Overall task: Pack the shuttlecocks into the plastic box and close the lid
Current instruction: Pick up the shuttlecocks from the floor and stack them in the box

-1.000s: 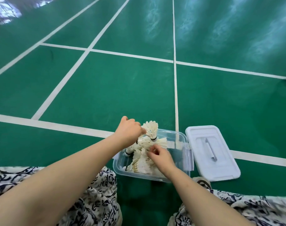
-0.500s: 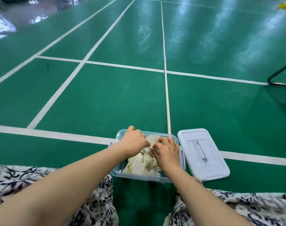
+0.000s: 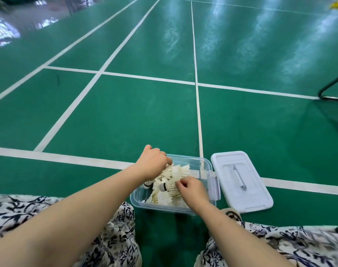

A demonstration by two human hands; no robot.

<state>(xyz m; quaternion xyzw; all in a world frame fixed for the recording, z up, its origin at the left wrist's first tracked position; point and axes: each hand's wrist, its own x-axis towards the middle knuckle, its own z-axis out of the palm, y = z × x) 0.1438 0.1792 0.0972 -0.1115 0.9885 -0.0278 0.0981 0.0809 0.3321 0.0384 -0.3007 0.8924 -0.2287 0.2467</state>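
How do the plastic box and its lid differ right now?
The box is clear; the lid is opaque white. The box holds shuttlecocks, and the left hand and right hand reach into it; the lid lies untouched beside it, handle up. Both are rounded rectangles on the green floor.

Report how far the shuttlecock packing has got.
Done: a pile of shuttlecocks lies in the plastic box. In hand: the right hand pinches a black-banded shuttlecock on top; the left hand reaches into the pile, grip hidden. Left: the lid lies on the floor right of the box, not yet fitted.
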